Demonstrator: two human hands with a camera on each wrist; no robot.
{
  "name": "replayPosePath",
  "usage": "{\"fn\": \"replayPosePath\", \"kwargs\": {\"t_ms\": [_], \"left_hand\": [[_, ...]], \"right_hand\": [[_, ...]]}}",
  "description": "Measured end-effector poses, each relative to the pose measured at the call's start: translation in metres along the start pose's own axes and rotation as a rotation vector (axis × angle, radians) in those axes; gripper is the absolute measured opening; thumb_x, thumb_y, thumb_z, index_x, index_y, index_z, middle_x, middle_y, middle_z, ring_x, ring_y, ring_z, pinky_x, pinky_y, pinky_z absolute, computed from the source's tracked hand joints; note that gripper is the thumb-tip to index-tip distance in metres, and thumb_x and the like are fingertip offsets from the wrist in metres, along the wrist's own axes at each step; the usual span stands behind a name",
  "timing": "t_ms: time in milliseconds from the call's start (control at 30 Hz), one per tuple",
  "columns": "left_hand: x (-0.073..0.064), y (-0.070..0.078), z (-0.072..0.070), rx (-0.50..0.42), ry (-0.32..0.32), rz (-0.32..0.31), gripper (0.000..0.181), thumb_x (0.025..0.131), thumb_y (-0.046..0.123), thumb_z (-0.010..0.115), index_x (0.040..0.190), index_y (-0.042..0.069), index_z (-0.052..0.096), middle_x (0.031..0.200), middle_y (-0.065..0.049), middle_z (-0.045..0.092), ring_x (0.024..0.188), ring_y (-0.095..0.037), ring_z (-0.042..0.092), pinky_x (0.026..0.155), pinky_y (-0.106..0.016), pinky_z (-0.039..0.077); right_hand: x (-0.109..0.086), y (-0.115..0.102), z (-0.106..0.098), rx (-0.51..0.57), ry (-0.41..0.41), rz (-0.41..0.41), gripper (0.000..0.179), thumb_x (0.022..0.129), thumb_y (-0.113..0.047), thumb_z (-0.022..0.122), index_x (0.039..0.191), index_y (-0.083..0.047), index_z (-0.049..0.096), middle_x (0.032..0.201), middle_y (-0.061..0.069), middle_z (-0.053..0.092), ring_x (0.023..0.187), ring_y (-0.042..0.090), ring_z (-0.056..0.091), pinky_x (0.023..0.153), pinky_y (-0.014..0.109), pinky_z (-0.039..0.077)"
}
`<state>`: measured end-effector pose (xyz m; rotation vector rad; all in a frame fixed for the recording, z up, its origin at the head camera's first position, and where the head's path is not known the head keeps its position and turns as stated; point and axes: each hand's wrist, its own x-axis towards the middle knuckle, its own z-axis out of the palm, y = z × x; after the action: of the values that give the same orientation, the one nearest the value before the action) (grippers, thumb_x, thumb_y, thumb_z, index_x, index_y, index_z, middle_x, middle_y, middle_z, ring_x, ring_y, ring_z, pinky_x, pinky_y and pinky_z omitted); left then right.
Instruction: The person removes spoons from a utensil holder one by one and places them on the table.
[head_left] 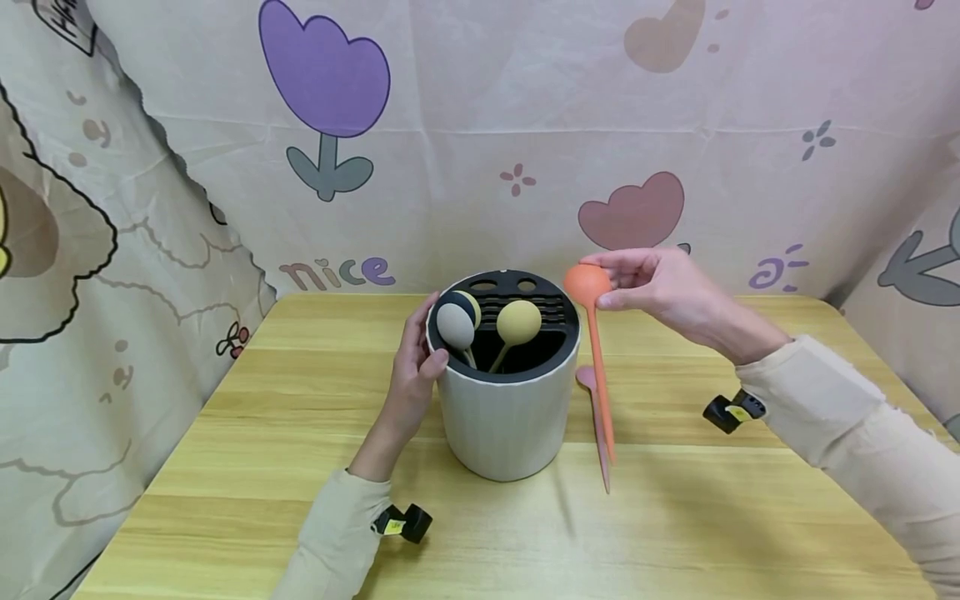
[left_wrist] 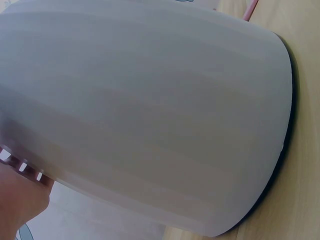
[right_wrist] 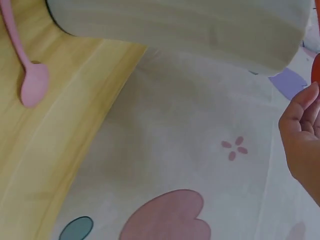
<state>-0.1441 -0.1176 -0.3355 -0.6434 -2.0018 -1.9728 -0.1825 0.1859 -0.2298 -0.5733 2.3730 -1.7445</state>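
A white cylindrical utensil holder [head_left: 506,425] with a black slotted top [head_left: 525,362] stands upright on the table. My left hand [head_left: 411,367] grips its left side near the rim, thumb in front. In the holder's wide opening stand a grey-white spoon [head_left: 454,325], a pale yellow spoon [head_left: 519,323] and, partly covered, a dark one and another yellowish one. To the right of the rim, my right hand [head_left: 652,292] pinches an orange spoon [head_left: 587,285] by its bowl, the long handle hanging down. Behind that handle a pink spoon [right_wrist: 36,82] lies on the table.
The wooden table [head_left: 300,467] reaches back to a printed cloth [head_left: 465,100] that hangs behind it and along both sides. The black top has round holes at the back and narrow slots across its middle. Small black cameras sit at both wrists.
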Motion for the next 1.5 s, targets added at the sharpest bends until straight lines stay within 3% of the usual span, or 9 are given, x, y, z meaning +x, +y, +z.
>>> {"fn": "replayPosePath", "kwargs": {"t_ms": [200, 467, 667, 900, 1033, 1267, 1500], "left_hand": [[-0.001, 0.000, -0.001, 0.000, 0.004, -0.001, 0.082, 0.086, 0.048, 0.053, 0.149, 0.004, 0.027, 0.151, -0.016, 0.030, 0.127, -0.032, 0.040, 0.107, -0.046, 0.031], [0.000, -0.001, -0.001, -0.004, 0.001, 0.002, 0.084, 0.086, 0.052, 0.054, 0.150, 0.005, 0.027, 0.150, -0.016, 0.031, 0.126, -0.032, 0.041, 0.106, -0.050, 0.031], [0.001, -0.001, 0.000, -0.014, 0.004, 0.000, 0.083, 0.085, 0.051, 0.054, 0.150, 0.006, 0.028, 0.149, -0.016, 0.033, 0.124, -0.031, 0.043, 0.105, -0.043, 0.033], [0.000, 0.000, 0.001, -0.011, 0.005, -0.009, 0.083, 0.085, 0.050, 0.053, 0.150, 0.006, 0.027, 0.150, -0.016, 0.031, 0.126, -0.033, 0.041, 0.107, -0.052, 0.030], [0.000, 0.001, 0.001, -0.013, 0.004, -0.012, 0.081, 0.085, 0.047, 0.052, 0.150, 0.006, 0.027, 0.151, -0.016, 0.030, 0.127, -0.033, 0.040, 0.107, -0.053, 0.029], [0.000, 0.001, 0.001, -0.016, 0.000, -0.012, 0.082, 0.085, 0.048, 0.052, 0.150, 0.006, 0.026, 0.151, -0.016, 0.030, 0.127, -0.033, 0.040, 0.107, -0.053, 0.029], [0.000, 0.001, 0.001, -0.011, 0.003, -0.012, 0.086, 0.085, 0.055, 0.053, 0.150, 0.005, 0.026, 0.151, -0.017, 0.029, 0.129, -0.034, 0.038, 0.108, -0.053, 0.027]], "right_hand": [[-0.001, 0.013, 0.000, 0.036, -0.037, -0.007, 0.045, 0.081, 0.001, 0.072, 0.125, -0.004, 0.064, 0.095, -0.002, 0.071, 0.088, 0.013, 0.062, 0.082, 0.024, 0.050], [-0.006, 0.027, -0.004, 0.037, -0.026, 0.006, 0.048, 0.081, 0.002, 0.071, 0.128, 0.003, 0.060, 0.096, -0.004, 0.071, 0.089, 0.010, 0.063, 0.083, 0.023, 0.049], [-0.010, 0.039, -0.009, 0.063, -0.028, -0.002, 0.043, 0.082, 0.003, 0.070, 0.122, -0.012, 0.067, 0.100, -0.004, 0.071, 0.091, 0.011, 0.063, 0.082, 0.023, 0.050], [-0.012, 0.058, -0.015, 0.073, -0.053, -0.001, 0.041, 0.083, 0.002, 0.069, 0.119, -0.019, 0.069, 0.105, -0.007, 0.071, 0.105, 0.007, 0.061, 0.087, 0.023, 0.047], [-0.014, 0.070, -0.016, 0.041, -0.048, 0.025, 0.041, 0.083, -0.001, 0.071, 0.122, -0.015, 0.068, 0.108, -0.009, 0.069, 0.105, 0.005, 0.060, 0.088, 0.023, 0.047], [-0.016, 0.087, -0.016, -0.030, -0.040, 0.072, 0.053, 0.082, -0.005, 0.073, 0.131, 0.006, 0.056, 0.108, -0.010, 0.069, 0.103, 0.003, 0.060, 0.087, 0.021, 0.046], [-0.018, 0.108, -0.014, -0.070, -0.065, 0.082, 0.054, 0.082, -0.009, 0.074, 0.129, 0.009, 0.056, 0.112, -0.001, 0.069, 0.105, 0.002, 0.059, 0.086, 0.023, 0.047]]}}
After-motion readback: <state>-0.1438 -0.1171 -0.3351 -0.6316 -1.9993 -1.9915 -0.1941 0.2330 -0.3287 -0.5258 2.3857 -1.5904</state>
